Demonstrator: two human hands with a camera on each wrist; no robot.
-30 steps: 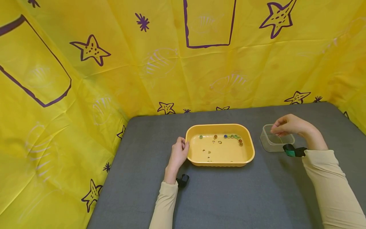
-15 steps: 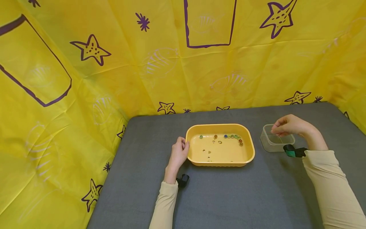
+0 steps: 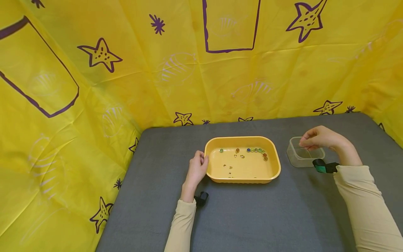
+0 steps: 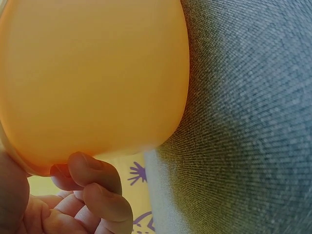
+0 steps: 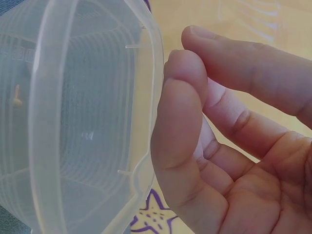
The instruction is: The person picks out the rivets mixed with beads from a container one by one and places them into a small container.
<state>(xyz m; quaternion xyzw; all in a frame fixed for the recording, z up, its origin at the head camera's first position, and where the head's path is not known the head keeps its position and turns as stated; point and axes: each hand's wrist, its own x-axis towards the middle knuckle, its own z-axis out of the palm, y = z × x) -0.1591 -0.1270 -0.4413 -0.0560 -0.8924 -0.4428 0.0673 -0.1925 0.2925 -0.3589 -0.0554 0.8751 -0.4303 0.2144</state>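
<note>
My left hand (image 3: 197,167) grips the left rim of a shallow yellow plastic tray (image 3: 245,181), its fingers bent against the wall. Inside lie several glass marbles (image 3: 255,150), mostly along the back and right, and several small brass-coloured pieces (image 3: 231,167), too small to identify surely. To the right, my right hand (image 3: 321,137) hovers at a clear plastic container (image 3: 303,162). In the right wrist view its fingers are loosely bent beside the rim, thumb near the fingertips, nothing visible between them. A tiny orange-brown piece (image 5: 17,96) shows in that container.
Both containers stand on a grey cloth-covered table (image 3: 252,217). A yellow curtain (image 3: 176,77) with purple starfish drawings hangs behind and to the sides. A gap of table separates the tray from the clear container.
</note>
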